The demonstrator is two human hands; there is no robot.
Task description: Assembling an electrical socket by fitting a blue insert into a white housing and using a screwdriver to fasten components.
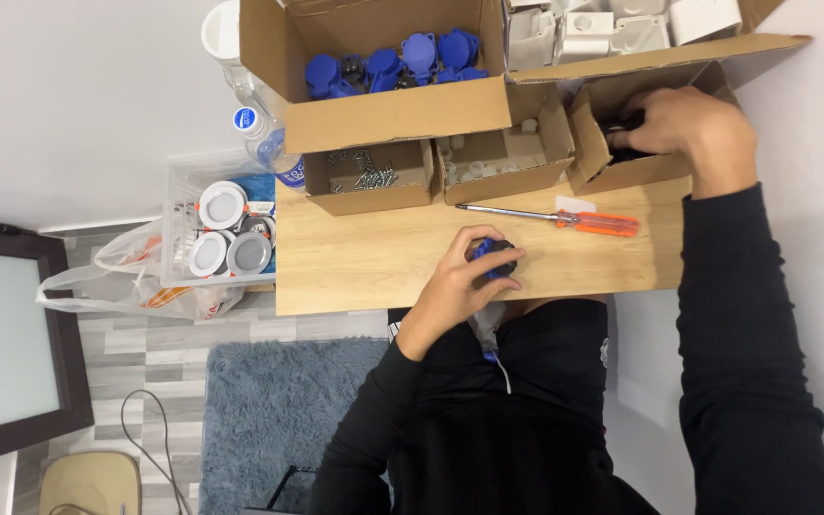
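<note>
My left hand (460, 278) rests on the wooden table (355, 257) near its front edge, fingers closed around a blue and black socket part (493, 257). My right hand (693, 129) reaches into a small cardboard box (622, 167) at the right rear and touches black parts inside; whether it grips one is hidden. An orange-handled screwdriver (565, 219) lies on the table between the two hands.
A large carton of blue socket parts (393, 62) and white boxes (612, 29) stands at the back. Small boxes hold screws (364, 172) and white pieces (498, 157). A clear bin with round lamps (226, 234), bottles and a plastic bag sit left of the table.
</note>
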